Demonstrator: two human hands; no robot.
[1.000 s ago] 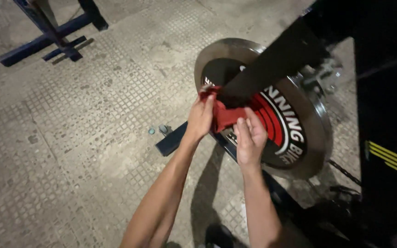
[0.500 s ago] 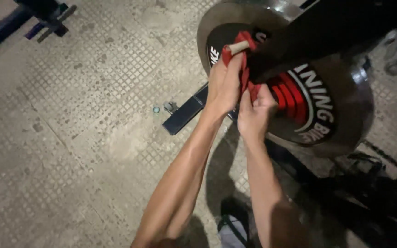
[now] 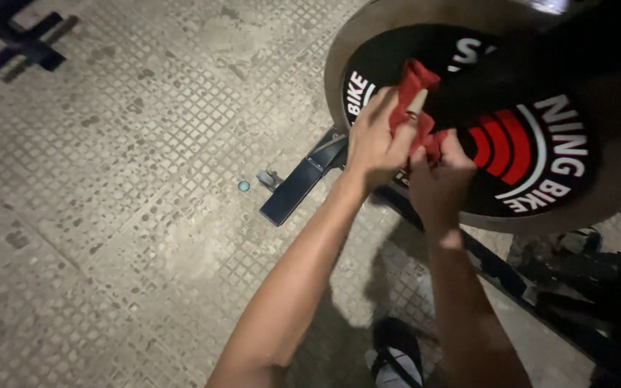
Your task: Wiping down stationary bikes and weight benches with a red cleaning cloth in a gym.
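Observation:
My left hand [image 3: 374,141] and my right hand [image 3: 440,179] both grip a red cloth [image 3: 411,85] bunched against the flywheel [image 3: 540,154] of an exercise bike. The flywheel is a grey metal disc with a black face, red stripes and white lettering. A black frame bar [image 3: 540,65] crosses over the wheel just right of the cloth. A finger of the left hand sticks up through the red folds. The lower part of the cloth is pinched between the two hands.
The bike's dark base bar [image 3: 296,188] lies on the patterned concrete floor [image 3: 109,179], with a small bolt and a round blue cap [image 3: 244,186] beside its end. A dark blue stand foot [image 3: 16,39] is at top left. My shoe [image 3: 395,356] shows at the bottom.
The view has shifted closer and right. Both hands stayed on the red cloth, sliding with it further across the flywheel's face; the left hand now wraps the cloth's upper part.

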